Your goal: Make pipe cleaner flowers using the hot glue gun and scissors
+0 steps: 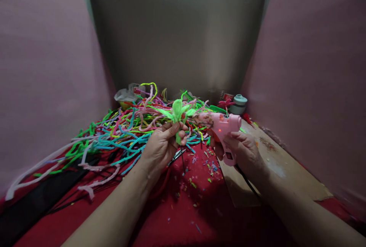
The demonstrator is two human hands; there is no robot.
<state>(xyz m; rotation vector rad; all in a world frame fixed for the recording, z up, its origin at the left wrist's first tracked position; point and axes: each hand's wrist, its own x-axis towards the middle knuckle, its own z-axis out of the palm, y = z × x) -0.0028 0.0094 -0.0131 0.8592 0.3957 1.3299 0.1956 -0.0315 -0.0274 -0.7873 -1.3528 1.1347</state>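
Observation:
In my left hand (162,144) is a bright green pipe cleaner flower (177,110), pinched near its base with the petals spread upward. A thin dark stem runs down below my fingers. My right hand (243,146) grips a pink hot glue gun (225,127) by its handle, with a small red light lit on its side. The gun's stained front end points left, close beside the flower's right petals; whether it touches them I cannot tell. A dark cord hangs from the handle. Scissors (177,156) lie partly hidden behind my left hand.
A heap of colourful pipe cleaners (126,132) spreads across the red cloth (183,216). Fuzzy scraps lie in the middle. A stained cardboard sheet (274,163) is at right, a light blue jar (238,104) behind it. Pink walls (45,68) stand on both sides.

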